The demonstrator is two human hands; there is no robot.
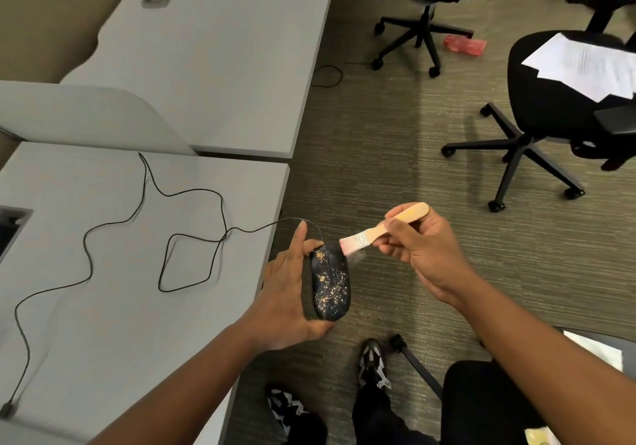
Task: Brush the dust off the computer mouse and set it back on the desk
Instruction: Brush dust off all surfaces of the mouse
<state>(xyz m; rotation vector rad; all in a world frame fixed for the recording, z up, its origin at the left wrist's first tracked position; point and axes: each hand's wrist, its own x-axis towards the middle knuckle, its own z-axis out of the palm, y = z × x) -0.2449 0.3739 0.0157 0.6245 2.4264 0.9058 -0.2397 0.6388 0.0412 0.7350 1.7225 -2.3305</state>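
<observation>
Now the left hand [285,293] holds the computer mouse [330,281] in the air, just past the right edge of the desk [113,307] and above the carpet [371,155]. Its thumb lies under the near end of the mouse, the other fingers support the left side and the far end, and the index finger points up, away from the body of the mouse. The mouse is black, its top faces the camera, and many light-brown dust specks cover it, most of them on the near half. From the far end of the grip the thin black cable [192,238] goes left over the desk in several loose loops and ends at a small plug near the front-left corner. To the right of the mouse, the right hand [426,248] pinches the wooden handle of the brush [378,233] between the thumb and the curled fingers. The pink bristles point left from this grip and touch the far right edge of the mouse; the bristles are blurred. Beyond both hands stand two black office chairs [550,100] with white papers [585,66] on their seats. Below the hands, the person's own legs and patterned shoes [373,363] are on the carpet.
</observation>
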